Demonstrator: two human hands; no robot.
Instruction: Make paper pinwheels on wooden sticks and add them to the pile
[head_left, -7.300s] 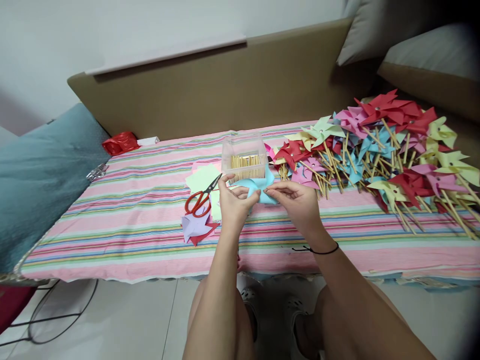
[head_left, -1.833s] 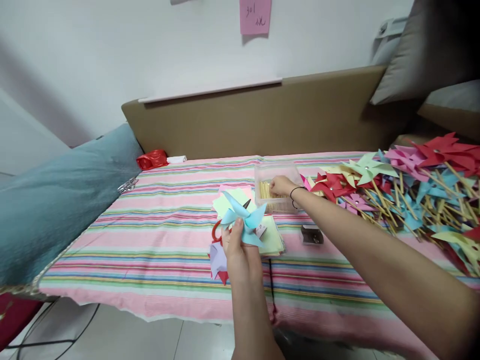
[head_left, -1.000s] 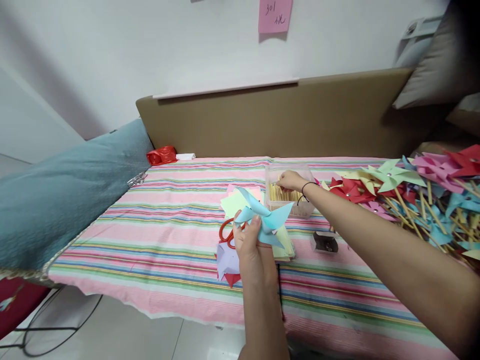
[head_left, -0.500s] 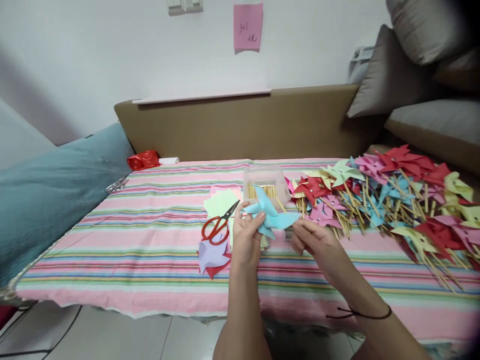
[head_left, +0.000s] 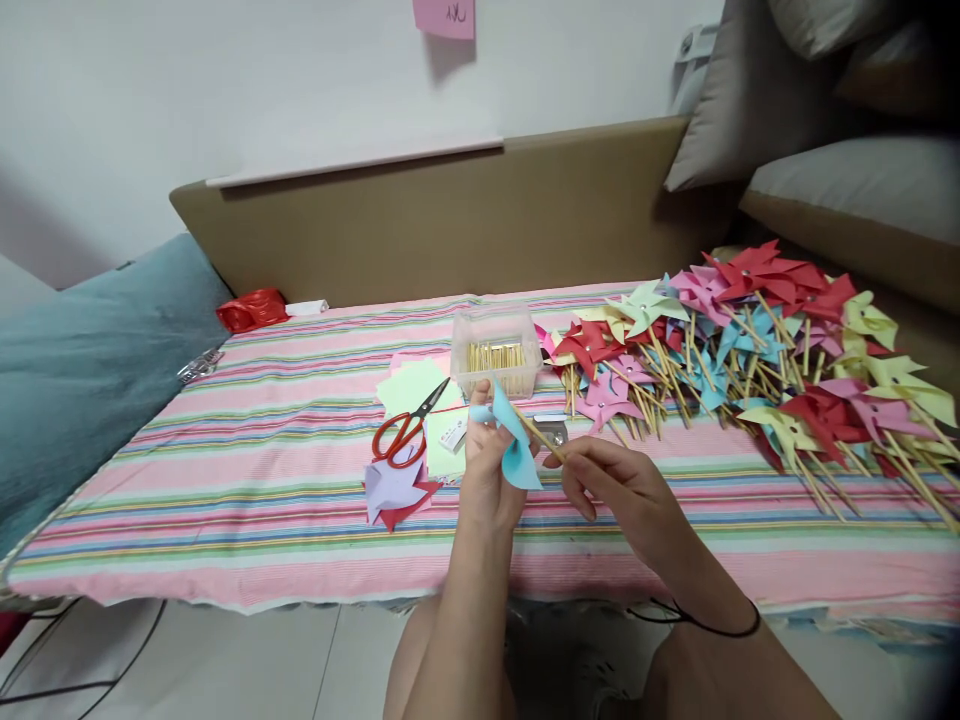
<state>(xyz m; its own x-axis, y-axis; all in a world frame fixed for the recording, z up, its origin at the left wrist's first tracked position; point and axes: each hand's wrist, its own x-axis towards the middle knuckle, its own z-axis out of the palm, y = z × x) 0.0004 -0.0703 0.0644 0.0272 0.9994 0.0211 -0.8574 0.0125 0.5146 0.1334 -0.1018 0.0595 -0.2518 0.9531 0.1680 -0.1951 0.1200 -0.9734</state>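
My left hand (head_left: pixel 487 475) is closed on a light blue paper pinwheel (head_left: pixel 519 455), which is turned partly side-on. A thin wooden stick (head_left: pixel 538 434) slants from the pinwheel down to my right hand (head_left: pixel 619 485), whose thumb and fingers pinch its lower end. My left fingers hide the pinwheel's centre. Just behind the hands stands a clear plastic box (head_left: pixel 459 368) with many short sticks in it. To the left lie red-handled scissors (head_left: pixel 409 428), resting over pale green paper pieces (head_left: pixel 409 388) and a purple cut paper (head_left: pixel 391 487).
A large heap of coloured pinwheels on sticks (head_left: pixel 750 350) covers the right side of the striped cloth (head_left: pixel 247 450). A small metal object (head_left: pixel 553 430) lies behind my right hand. A red plastic bag (head_left: pixel 253 310) and a blue cushion (head_left: pixel 105 370) are at the left.
The pinwheel has turned from facing up to side-on in my left hand. My right hand has gone from a blade tip to the stick's end. The view has shifted.
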